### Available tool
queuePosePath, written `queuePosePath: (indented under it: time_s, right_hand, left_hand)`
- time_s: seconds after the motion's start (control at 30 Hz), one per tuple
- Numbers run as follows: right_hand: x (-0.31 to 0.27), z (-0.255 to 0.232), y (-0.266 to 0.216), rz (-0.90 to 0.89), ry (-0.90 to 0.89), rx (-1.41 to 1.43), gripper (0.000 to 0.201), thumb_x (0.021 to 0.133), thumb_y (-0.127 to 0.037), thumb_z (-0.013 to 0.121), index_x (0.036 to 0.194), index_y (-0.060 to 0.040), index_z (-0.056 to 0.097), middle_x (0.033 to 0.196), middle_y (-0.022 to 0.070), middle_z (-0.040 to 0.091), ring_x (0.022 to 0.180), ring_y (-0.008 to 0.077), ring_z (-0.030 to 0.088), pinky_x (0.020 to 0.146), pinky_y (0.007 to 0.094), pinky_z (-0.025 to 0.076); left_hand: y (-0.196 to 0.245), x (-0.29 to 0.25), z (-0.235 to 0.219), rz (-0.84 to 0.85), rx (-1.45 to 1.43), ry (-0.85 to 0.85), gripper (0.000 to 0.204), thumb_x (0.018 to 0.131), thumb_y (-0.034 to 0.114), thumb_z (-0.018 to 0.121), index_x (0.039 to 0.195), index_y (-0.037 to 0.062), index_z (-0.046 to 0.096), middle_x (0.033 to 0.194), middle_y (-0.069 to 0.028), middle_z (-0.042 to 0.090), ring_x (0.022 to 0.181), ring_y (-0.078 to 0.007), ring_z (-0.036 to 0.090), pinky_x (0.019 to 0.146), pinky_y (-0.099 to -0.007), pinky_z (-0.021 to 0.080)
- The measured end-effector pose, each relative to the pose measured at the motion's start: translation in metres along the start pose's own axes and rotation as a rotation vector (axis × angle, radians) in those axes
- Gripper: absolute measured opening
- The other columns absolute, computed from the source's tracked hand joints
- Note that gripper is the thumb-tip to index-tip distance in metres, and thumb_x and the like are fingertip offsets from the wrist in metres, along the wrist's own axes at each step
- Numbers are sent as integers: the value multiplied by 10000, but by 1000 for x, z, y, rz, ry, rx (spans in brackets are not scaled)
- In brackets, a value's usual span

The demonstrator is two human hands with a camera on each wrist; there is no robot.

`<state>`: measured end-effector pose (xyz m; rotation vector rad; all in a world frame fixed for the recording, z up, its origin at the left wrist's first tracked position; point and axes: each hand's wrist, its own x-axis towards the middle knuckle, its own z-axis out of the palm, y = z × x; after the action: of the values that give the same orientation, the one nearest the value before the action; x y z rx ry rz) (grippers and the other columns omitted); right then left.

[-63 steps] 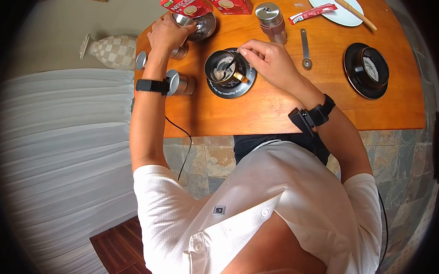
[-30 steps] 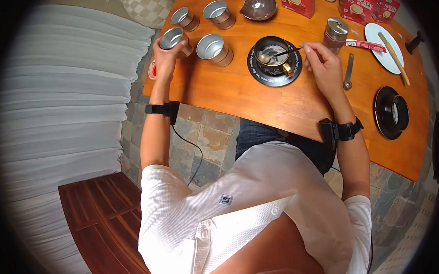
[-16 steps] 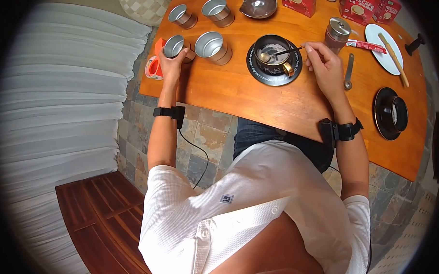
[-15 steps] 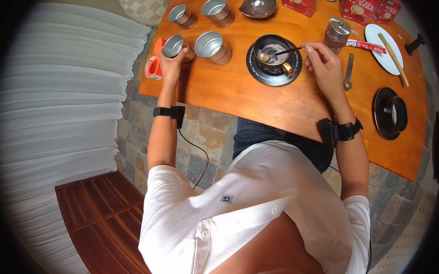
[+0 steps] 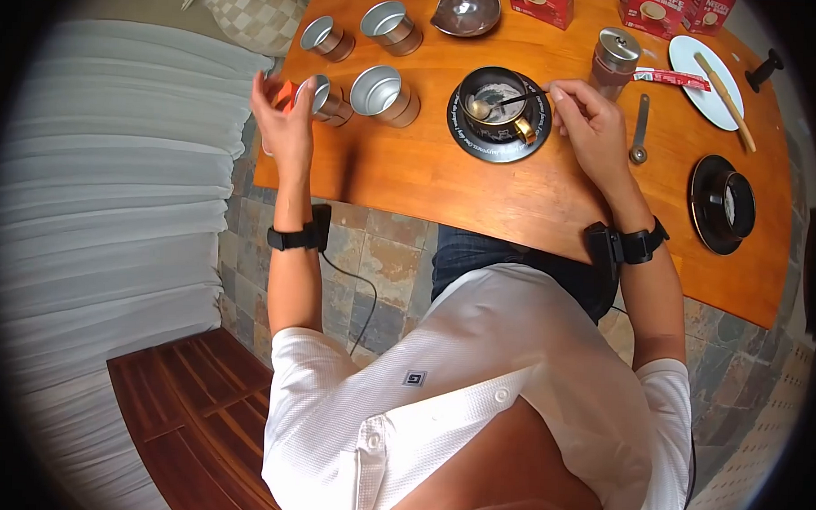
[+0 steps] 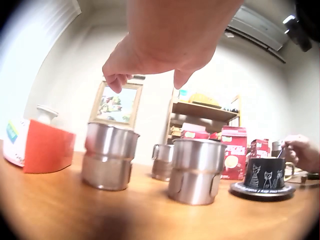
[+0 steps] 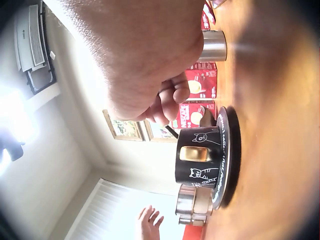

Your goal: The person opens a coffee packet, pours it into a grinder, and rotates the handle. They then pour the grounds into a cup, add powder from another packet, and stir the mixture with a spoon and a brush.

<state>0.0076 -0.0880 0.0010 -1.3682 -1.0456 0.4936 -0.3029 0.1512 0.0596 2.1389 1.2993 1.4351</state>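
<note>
My left hand (image 5: pixel 286 129) is raised at the table's left end with fingers spread, holding nothing; in the left wrist view it hangs above a steel cup (image 6: pixel 109 156) and clear of it. Beside that cup stands an orange and white box (image 6: pixel 49 149). Three other steel cups stand close by, one of them (image 5: pixel 385 96) nearer the middle. My right hand (image 5: pixel 594 127) pinches the dark handle of a spoon (image 5: pixel 481 108), whose bowl rests in a black cup (image 5: pixel 492 123) with a gold handle, on a black saucer (image 5: pixel 492 152). Whitish powder shows inside the cup.
A lidded jar (image 5: pixel 614 60), a metal measuring spoon (image 5: pixel 641 128) and a second black cup (image 5: pixel 739 205) stand to the right. Farther back are a white plate (image 5: pixel 693 60) with a wooden stick, a glass bowl (image 5: pixel 466 16) and red boxes (image 5: pixel 544 6).
My left hand has let go of the steel cup at the left and lifted away from it, fingers spreading. My right hand still holds the spoon in the cup. The head view has shifted slightly.
</note>
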Motion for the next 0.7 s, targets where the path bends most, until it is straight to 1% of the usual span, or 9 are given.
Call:
queuePosePath:
  time_s: [0.07,0.2,0.27,0.3,0.33,0.4,0.53,0.6,0.7]
  right_hand:
    - [0,1,1,2,4,-7,209,993,-151,623,1076,19,711,780,8,671,687,57,590,633,219,476]
    - [3,-3,4,-31,48,3,207,993,-153,622,1085,12,709,767,10,665,678,58,591,621,221,472]
    - [3,-4,4,-41,61,2,207,993,-156,623,1084,9,707,762,10,662,675,58,591,616,222,470]
    - [3,-5,4,-48,63,6,206,993,-159,625,1084,7,706,758,10,659,671,57,591,611,223,469]
    - [3,-5,3,-48,71,1,206,993,-159,625,1084,7,706,758,10,659,671,57,591,611,223,469]
    - [3,-6,2,-55,66,12,202,991,-165,631,1077,2,704,748,8,653,669,59,594,607,219,465]
    - [3,-5,0,-79,66,6,184,988,-164,636,1050,-4,704,713,5,638,631,48,566,575,227,439]
    - [3,-4,1,-88,67,6,179,987,-163,637,1041,-5,703,699,3,631,619,44,555,565,230,431]
    - [3,-3,2,-90,72,-3,172,986,-163,637,1021,-8,700,675,1,618,597,41,535,549,235,416]
  left_hand:
    - [14,14,16,15,-167,-112,874,785,288,870,1449,-49,413,1307,-175,534,1188,-265,545,1005,-368,459]
    - [18,46,60,8,-151,-284,894,759,314,883,1422,-78,428,1291,-191,539,1182,-265,549,1005,-355,457]
    - [3,63,84,-104,-70,-439,848,729,356,892,1326,-97,496,1169,-184,601,1084,-273,596,954,-357,481]
    - [4,70,89,-148,15,-559,808,699,408,899,1203,-115,545,1058,-195,654,983,-287,644,880,-379,511]
    - [4,74,94,-142,9,-564,808,699,408,899,1203,-115,545,1058,-195,654,983,-287,644,880,-379,511]
    - [3,84,106,-197,154,-734,1042,699,438,902,1373,-178,401,1002,-131,600,928,-189,608,841,-322,486]
    - [6,91,124,-160,329,-810,1088,653,514,906,1351,-169,424,1095,-201,628,1006,-260,635,872,-367,501]
    - [6,90,131,-78,412,-726,990,627,551,897,1209,-162,534,1126,-294,666,1057,-346,676,897,-399,526]
    - [-6,92,141,-102,331,-763,1063,631,552,896,1286,-174,480,1209,-322,634,1139,-373,650,953,-404,512]
